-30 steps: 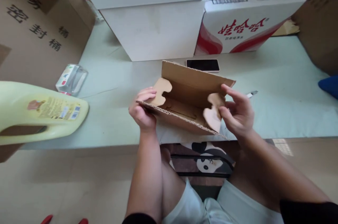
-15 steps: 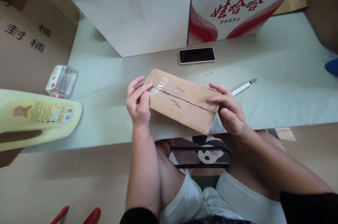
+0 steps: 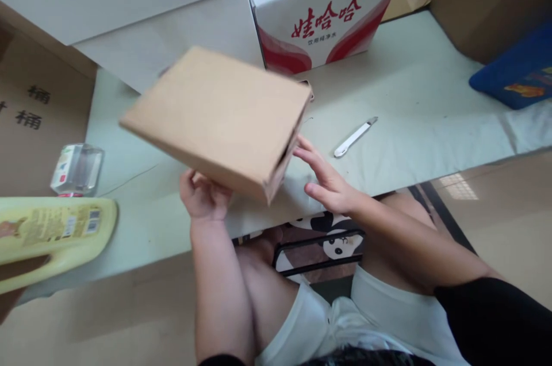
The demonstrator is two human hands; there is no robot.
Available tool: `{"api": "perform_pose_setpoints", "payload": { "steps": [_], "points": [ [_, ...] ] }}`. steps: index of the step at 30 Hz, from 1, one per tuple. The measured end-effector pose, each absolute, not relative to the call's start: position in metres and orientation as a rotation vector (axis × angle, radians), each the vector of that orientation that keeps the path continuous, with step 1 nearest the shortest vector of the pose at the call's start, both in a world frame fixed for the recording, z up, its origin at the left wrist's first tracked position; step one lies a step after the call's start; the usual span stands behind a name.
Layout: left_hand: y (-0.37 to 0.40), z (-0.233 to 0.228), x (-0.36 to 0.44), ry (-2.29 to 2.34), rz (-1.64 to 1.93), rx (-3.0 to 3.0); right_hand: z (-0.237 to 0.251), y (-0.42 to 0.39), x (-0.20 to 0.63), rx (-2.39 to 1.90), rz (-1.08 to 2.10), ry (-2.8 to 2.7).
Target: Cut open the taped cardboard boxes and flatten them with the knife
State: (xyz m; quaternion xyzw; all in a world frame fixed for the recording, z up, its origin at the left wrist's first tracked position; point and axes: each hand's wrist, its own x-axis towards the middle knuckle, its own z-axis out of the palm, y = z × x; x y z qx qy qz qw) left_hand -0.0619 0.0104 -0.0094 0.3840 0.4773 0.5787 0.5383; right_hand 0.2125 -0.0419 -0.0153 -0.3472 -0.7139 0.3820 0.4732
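A small brown cardboard box (image 3: 215, 115) is tilted above the table, its broad plain face turned up toward me. My left hand (image 3: 206, 196) grips it from beneath at the near edge, with the fingertips partly hidden under the cardboard. Beside the box's right end, my right hand (image 3: 325, 182) has its fingers apart; the fingertips are close to the narrow side, and whether they touch it I cannot tell. To the right of that hand lies a white utility knife (image 3: 356, 137) on the table. Only a corner of the phone (image 3: 307, 90) shows behind the box.
A white and red carton (image 3: 323, 38) stands at the back, with a larger white box (image 3: 172, 3) left of it. On the left are a brown carton (image 3: 34, 141), a clear bottle (image 3: 86, 170) and a yellow jug (image 3: 95, 239). A blue object (image 3: 509, 81) is at the right.
The box has been raised and turned, so its plain broad face shows instead of the taped seam side. My right hand has come off it or loosened. The view has shifted to the right.
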Motion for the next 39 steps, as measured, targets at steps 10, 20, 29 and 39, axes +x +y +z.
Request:
{"api": "perform_pose_setpoints", "payload": {
  "steps": [10,20,29,39],
  "points": [
    [-0.009,0.003,-0.031,1.048,0.102,1.054,-0.019,-0.031,0.246,-0.925,1.0,-1.313],
    [0.021,-0.023,-0.023,1.461,1.815,1.597,-0.014,-0.027,0.232,-0.723,1.201,-1.709],
    [0.005,-0.02,-0.007,1.529,1.717,1.687,-0.017,-0.021,0.236,-0.771,1.02,-1.858],
    [-0.058,0.006,0.022,1.261,1.437,2.408,-0.008,-0.031,0.26,-1.035,0.869,-1.725]
  ]
}}
